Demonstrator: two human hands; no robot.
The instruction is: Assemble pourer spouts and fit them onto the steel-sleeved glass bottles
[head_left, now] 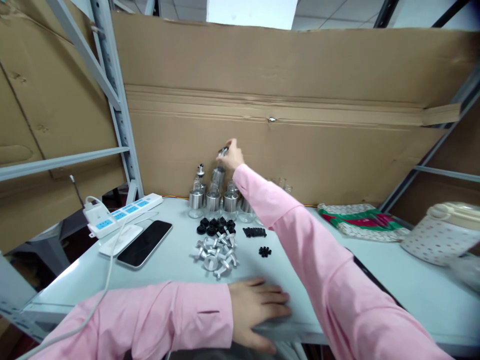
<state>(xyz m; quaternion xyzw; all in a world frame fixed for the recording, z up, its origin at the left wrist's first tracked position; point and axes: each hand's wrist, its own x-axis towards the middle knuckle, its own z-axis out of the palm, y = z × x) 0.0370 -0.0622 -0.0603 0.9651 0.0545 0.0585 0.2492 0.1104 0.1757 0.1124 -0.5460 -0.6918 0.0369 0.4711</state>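
At the back of the table, my right hand is closed around the top of a glass bottle with a metal sleeve. That bottle stands higher than its neighbours and leans slightly; its base is hidden behind them. Several similar sleeved bottles stand in rows below it, one with a metal pourer spout. My right forearm covers some of the bottles. My left hand lies palm down at the table's front edge, fingers stretched out, holding nothing. Beyond it are silver pourer parts, black stoppers and small black pieces.
A power strip and a black-screened phone lie at left, with a white cable across my left sleeve. Cardboard walls off the back. On the right are a folded patterned cloth and a dotted container.
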